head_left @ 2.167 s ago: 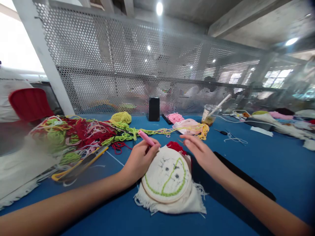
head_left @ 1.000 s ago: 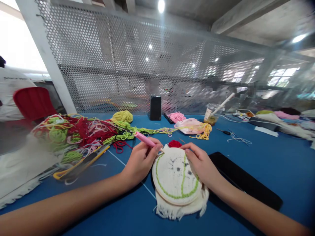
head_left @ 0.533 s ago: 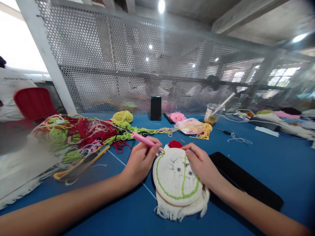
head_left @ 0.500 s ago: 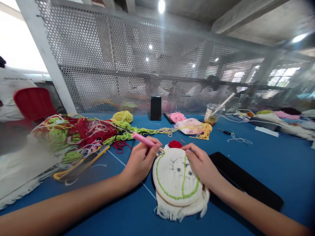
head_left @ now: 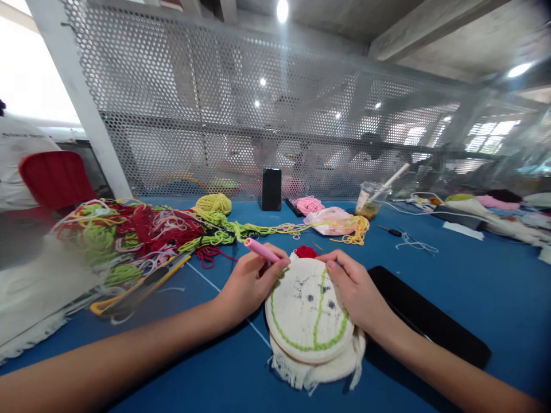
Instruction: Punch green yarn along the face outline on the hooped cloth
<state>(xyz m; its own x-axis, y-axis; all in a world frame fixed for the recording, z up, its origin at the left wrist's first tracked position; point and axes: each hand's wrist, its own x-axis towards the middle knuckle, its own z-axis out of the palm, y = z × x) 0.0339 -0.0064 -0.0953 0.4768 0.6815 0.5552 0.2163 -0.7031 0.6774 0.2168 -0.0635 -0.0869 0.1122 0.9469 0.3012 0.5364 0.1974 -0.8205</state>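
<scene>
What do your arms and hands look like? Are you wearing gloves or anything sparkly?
No gloves! My left hand and right hand are bare, each with ordinary human fingers. I see no rings, bracelets or watch. My left forearm and right forearm show no sleeves or markings. Any sleeves higher up are out of view.

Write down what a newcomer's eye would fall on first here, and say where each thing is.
Probably the hooped white cloth with its lime-green stitching, low in the centre, gripped at its right edge by the right hand. At its upper left, the left hand holds a bright pink punch needle. The tangled heap of red, green and pink yarn likely comes next, on the left of the blue table.
</scene>
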